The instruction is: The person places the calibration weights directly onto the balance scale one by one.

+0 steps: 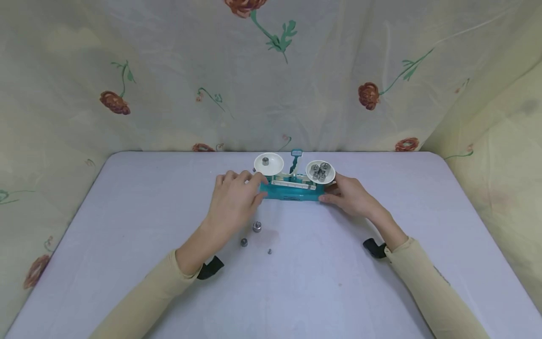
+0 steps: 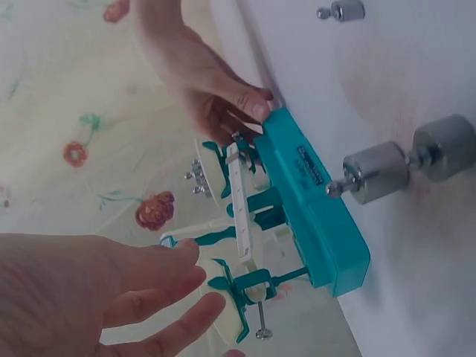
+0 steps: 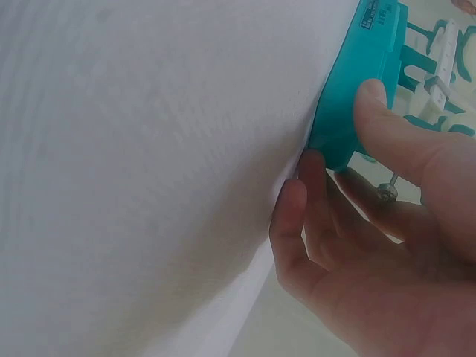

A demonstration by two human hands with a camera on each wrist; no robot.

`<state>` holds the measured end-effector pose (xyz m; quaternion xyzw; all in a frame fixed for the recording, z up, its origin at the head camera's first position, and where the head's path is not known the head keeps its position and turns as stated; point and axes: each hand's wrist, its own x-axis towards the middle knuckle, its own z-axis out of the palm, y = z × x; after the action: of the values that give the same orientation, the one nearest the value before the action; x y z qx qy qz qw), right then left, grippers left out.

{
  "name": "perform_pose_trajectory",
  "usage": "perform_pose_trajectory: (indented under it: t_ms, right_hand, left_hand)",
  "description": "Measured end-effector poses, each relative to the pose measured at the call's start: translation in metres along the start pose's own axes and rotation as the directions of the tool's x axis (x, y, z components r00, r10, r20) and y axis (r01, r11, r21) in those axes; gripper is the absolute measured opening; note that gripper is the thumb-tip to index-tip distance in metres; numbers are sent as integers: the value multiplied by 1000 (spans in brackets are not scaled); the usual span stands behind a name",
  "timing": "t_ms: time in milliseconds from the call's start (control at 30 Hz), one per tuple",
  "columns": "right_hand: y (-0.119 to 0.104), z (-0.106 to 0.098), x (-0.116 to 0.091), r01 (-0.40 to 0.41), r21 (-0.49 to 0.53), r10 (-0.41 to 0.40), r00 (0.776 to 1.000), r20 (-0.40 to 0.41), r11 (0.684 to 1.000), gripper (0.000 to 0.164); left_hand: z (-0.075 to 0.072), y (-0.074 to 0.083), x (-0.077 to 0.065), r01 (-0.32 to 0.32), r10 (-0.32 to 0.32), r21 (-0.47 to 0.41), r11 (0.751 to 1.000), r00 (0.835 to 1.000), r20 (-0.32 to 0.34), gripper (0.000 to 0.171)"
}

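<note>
A teal balance scale with two white pans stands near the table's far edge. One metal weight sits in the left pan; several metal weights are grouped in the right pan. My right hand grips the right end of the teal base, with the thumb on the front and the fingers around the end. Beside the left end is my left hand, its fingers loosely extended near the left pan; the left wrist view shows nothing held.
Three metal weights lie nearer me on the white table: a larger one, a medium one and a tiny one. A flower-patterned cloth hangs behind the table. Black straps show at both wrists.
</note>
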<state>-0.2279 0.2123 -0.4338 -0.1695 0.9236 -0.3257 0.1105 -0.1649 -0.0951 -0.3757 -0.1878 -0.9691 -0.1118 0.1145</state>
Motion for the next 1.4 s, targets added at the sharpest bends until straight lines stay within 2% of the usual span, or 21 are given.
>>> perform_pose_trajectory:
  t_ms: [167,333,567,667,1000,1400]
  right_hand:
    - [0,0,0,-2,-7,2,1000,0,1000,70]
    - [2,0,0,-1,-5,1,1000,-3,1000,70]
    - [1,1,2,-3,-6,3,1000,3,1000,71]
    - [2,0,1,-7,-8,7,1000,4,1000,71]
    - [3,1,1,-13,-4,13,1000,5,1000,70]
    - [4,0,2,-16,0,16,1000,6,1000,70]
  left_hand:
    - [4,2,-6,-11,12,-2,1000,999,35,27]
    - [9,2,-11,-27,27,17,999,999,31,26]
    - [18,1,-24,-38,36,21,999,996,86,26]
    - [21,0,-27,-34,33,17,999,996,77,25]
    - [31,0,-33,-56,54,13,998,995,84,25]
    - [37,5,-32,-92,90,15,996,992,92,27]
